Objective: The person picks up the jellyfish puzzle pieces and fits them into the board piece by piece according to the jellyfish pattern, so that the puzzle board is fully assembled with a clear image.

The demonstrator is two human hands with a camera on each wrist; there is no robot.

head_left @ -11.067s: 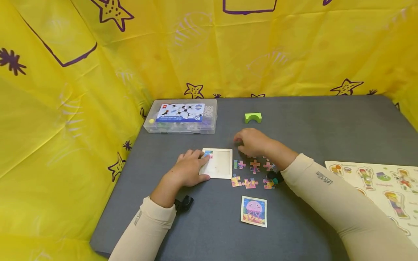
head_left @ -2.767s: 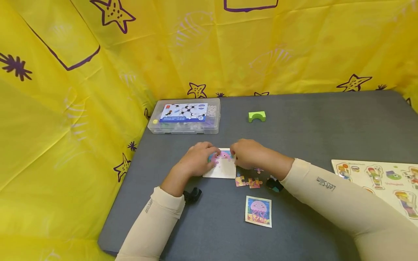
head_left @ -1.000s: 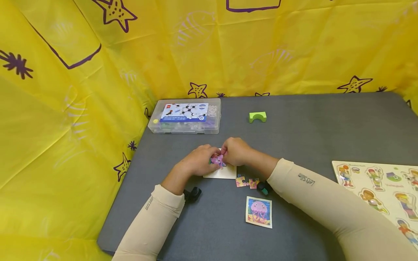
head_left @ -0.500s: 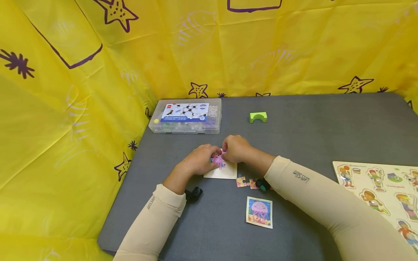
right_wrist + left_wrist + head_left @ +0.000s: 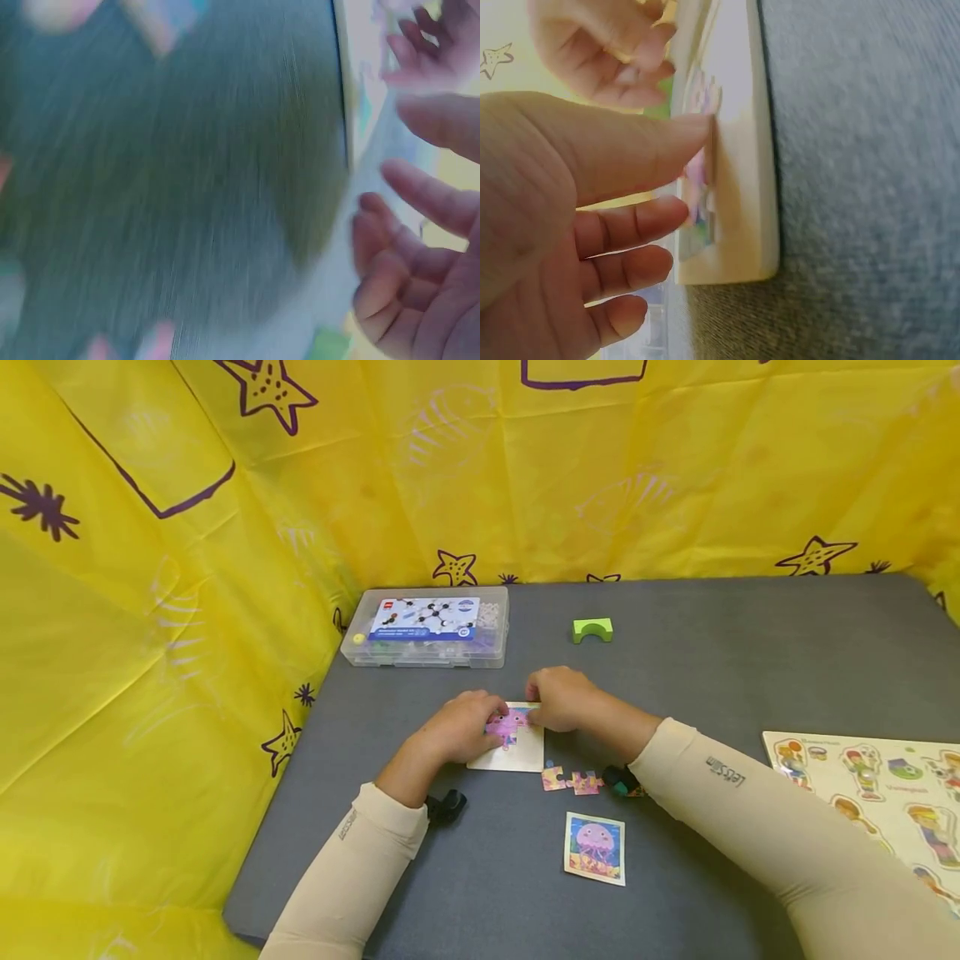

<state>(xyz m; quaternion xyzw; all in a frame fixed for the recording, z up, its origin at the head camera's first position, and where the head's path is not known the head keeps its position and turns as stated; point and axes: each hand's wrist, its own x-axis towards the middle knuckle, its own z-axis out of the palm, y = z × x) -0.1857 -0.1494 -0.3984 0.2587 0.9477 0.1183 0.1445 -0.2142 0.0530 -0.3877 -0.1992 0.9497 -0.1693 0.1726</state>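
A small wooden puzzle tray (image 5: 529, 753) lies in front of me, its upper part filled with joined jellyfish jigsaw pieces (image 5: 512, 718). My left hand (image 5: 463, 727) rests on the tray's left side. In the left wrist view, the left hand (image 5: 547, 202) has its thumb against the pieces' edge, fingers extended and apart. At the tray's upper right corner is my right hand (image 5: 564, 697). The blurred right wrist view shows the right hand (image 5: 420, 277) with thumb and index finger apart, holding nothing visible. Loose jigsaw pieces (image 5: 553, 778) lie below it, partly hidden by the wrist camera.
A jellyfish picture card (image 5: 595, 847) lies nearer me. Behind the tray stand a clear plastic molecule-kit box (image 5: 427, 627) and a green arch block (image 5: 592, 630). On the right is a wooden board with sports figures (image 5: 862, 793). Yellow cloth (image 5: 637, 468) hangs around the table.
Over the earlier frames, jigsaw pieces went from the table into the tray. In the last half second my right hand moved right, off the middle of the pieces; my left hand stayed put.
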